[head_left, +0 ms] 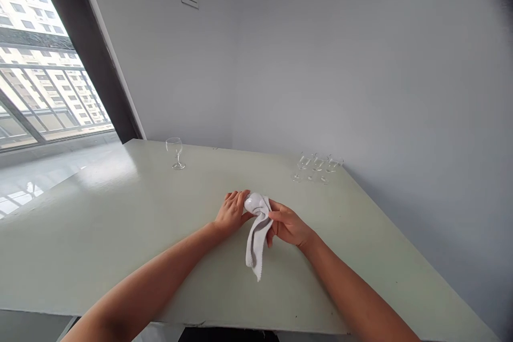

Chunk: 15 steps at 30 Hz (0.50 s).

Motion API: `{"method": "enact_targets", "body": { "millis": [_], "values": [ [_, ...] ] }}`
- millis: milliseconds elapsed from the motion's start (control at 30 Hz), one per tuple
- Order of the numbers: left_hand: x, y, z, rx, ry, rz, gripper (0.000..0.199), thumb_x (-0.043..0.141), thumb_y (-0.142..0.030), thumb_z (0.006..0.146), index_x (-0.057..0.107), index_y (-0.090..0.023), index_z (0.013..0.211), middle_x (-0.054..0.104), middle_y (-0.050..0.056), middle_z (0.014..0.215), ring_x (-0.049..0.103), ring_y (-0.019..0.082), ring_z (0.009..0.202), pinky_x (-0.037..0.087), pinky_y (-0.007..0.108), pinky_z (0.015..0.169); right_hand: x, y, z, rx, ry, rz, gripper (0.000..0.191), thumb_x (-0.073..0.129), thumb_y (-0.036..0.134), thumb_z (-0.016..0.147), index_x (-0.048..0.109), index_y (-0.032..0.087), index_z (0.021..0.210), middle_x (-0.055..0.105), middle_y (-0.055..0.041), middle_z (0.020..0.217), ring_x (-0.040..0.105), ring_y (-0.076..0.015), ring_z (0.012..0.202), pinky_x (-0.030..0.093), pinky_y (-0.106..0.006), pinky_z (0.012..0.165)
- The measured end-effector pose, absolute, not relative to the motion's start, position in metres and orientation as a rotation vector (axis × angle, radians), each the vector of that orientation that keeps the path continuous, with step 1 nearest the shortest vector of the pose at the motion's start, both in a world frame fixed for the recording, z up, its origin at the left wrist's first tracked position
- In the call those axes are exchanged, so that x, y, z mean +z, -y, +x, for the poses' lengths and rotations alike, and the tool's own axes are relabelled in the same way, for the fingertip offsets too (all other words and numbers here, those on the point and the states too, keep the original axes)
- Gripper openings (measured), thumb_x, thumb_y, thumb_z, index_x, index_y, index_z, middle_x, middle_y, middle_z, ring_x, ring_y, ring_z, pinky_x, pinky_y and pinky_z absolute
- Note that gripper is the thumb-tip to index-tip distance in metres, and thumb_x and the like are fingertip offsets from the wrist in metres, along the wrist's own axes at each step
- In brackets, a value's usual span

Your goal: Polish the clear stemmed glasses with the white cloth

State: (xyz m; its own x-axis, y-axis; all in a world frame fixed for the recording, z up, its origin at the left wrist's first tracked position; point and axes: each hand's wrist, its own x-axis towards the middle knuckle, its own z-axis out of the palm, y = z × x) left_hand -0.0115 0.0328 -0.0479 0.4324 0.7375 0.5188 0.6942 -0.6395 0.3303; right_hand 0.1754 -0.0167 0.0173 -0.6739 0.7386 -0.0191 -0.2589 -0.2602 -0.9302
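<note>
A wine glass [253, 203] lies tilted between my hands above the table, its rounded clear bowl showing white cloth through or behind it. My left hand [233, 211] is closed around the glass from the left; the part under the fingers is hidden. A white cloth [256, 246] is bunched at the glass's right side, and its loose end hangs toward the table's front. My right hand [287, 223] pinches this cloth between thumb and fingers, close against the glass. How far the cloth reaches into the bowl, I cannot tell.
One stemmed glass [174, 149] stands upright at the back left of the pale green table [180, 272]. Several similar glasses [318, 164] stand grouped at the back right, near the table's edge. Grey walls [340, 64] border the table; a window [44, 85] is at left.
</note>
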Motion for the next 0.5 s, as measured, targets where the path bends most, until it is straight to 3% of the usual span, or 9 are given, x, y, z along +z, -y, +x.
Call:
{"method": "enact_targets", "body": {
  "millis": [133, 267, 500],
  "values": [
    [-0.044, -0.034, -0.014, 0.990, -1.251, 2.666, 0.051, 0.045, -0.050, 0.081, 0.042, -0.016, 0.118, 0.058, 0.012, 0.103, 0.052, 0.025, 0.093, 0.034, 0.039, 0.083, 0.014, 0.017, 0.175, 1.979, 1.466, -0.644, 0.041, 0.062, 0.019, 0.068, 0.050, 0.018, 0.108, 0.064, -0.0037, 0.083, 0.063, -0.0196, 0.072, 0.054, -0.033, 0.055],
    [-0.037, -0.031, -0.012, 1.008, -1.346, 2.762, 0.045, 0.048, -0.042, 0.081, 0.044, -0.014, 0.116, 0.058, 0.013, 0.094, 0.052, 0.027, 0.089, 0.036, 0.040, 0.079, 0.001, 0.013, 0.164, 1.673, 1.528, -0.905, 0.014, 0.060, 0.023, 0.072, 0.058, 0.015, 0.083, 0.064, -0.0016, 0.064, 0.061, -0.0162, 0.056, 0.050, -0.025, 0.045],
    [-0.021, -0.016, -0.002, 0.798, -1.678, 2.964, 0.034, 0.039, -0.022, 0.085, 0.043, -0.012, 0.118, 0.056, 0.011, 0.086, 0.052, 0.024, 0.085, 0.034, 0.040, 0.081, -0.021, 0.007, 0.144, 1.589, 1.071, -0.970, 0.026, 0.070, 0.035, 0.064, 0.059, 0.013, 0.074, 0.064, -0.0021, 0.061, 0.061, -0.0154, 0.052, 0.048, -0.025, 0.043]
  ]
}}
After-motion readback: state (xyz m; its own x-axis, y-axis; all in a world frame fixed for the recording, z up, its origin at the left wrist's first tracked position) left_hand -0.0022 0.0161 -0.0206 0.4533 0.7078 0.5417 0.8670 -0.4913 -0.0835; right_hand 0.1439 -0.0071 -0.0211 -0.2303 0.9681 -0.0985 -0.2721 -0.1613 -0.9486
